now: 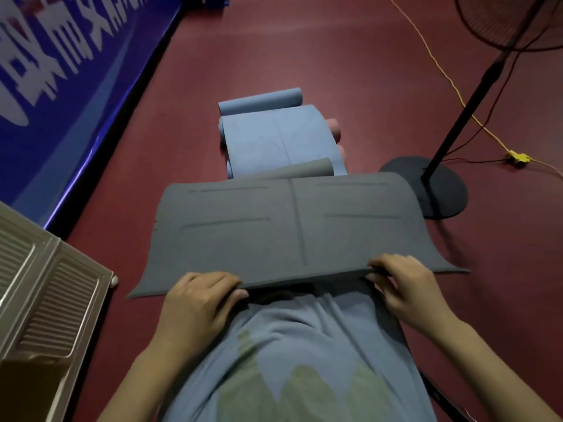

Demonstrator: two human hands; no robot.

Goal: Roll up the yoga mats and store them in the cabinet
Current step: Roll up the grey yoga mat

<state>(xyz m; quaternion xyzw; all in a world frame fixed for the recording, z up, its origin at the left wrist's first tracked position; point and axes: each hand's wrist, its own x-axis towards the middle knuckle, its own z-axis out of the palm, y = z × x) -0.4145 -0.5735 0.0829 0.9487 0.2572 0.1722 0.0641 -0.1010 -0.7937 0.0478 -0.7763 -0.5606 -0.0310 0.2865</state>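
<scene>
Left hand: closed on the near edge of the grey mat, fingers curled over the top, thumb hidden beneath.
Right hand: closed on the same edge, toward 3 o'clock from the left hand; fingertips on top, thumb not visible.
Grey mat position: lifted at the near edge, in front of the person's torso; it runs away toward 12 o'clock and curls into a loose roll at its far end.
Long axis: 6 to 12 o'clock, straight away from both hands; the gripped short edge runs 9 to 3 o'clock.
Key relation: the unrolled length lies at 12 o'clock from the grip, so rolling probably starts at the held edge and travels away from the body. Both hands sit about evenly either side of the mat's printed centre line; neither is clearly nearer.
Blue mat: beyond the grey mat at 12 o'clock, partly unrolled, both ends curled.
Pink mat: only an end shows, at the blue mat's 3 o'clock side.
Cabinet: louvred door at 9 o'clock, cut off by the frame; interior not visible.
Fan stand: base just beside the grey mat's far right corner; contact cannot be determined.
Hidden: the mat's underside, and the floor under it.
</scene>
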